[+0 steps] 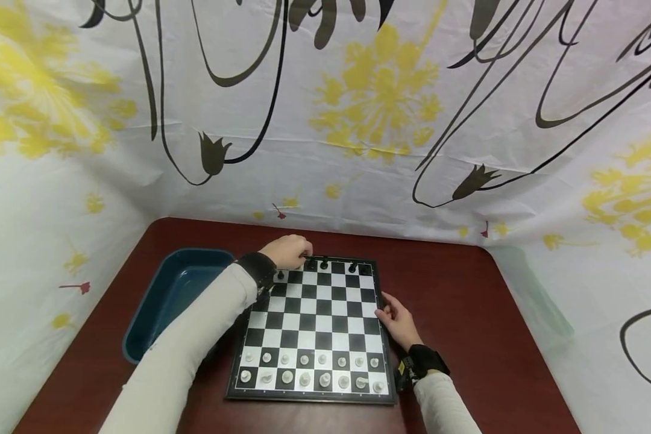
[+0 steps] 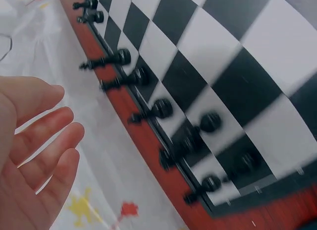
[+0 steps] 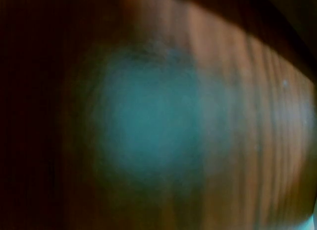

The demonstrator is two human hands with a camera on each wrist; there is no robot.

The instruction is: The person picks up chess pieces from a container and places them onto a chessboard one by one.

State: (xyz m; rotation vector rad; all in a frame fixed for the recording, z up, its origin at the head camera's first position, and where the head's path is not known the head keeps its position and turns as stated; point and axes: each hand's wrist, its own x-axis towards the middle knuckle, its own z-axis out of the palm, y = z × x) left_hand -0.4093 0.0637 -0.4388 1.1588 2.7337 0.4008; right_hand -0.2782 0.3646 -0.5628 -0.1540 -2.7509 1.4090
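White pieces (image 1: 311,371) stood ranked; few black pieces (image 1: 323,264) did. The left hand (image 1: 289,250) hovered there with released fingers, while the right hand (image 1: 397,320) loosely steadied the chessboard (image 1: 314,325).

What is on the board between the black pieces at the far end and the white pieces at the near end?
Nothing: in the head view the squares of the chessboard between the black pieces and the white pieces are bare.

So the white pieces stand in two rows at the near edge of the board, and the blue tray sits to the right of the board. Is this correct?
Not quite: the blue tray sits to the left of the board, not the right, as the head view shows. The white pieces do stand in two rows at its near edge.
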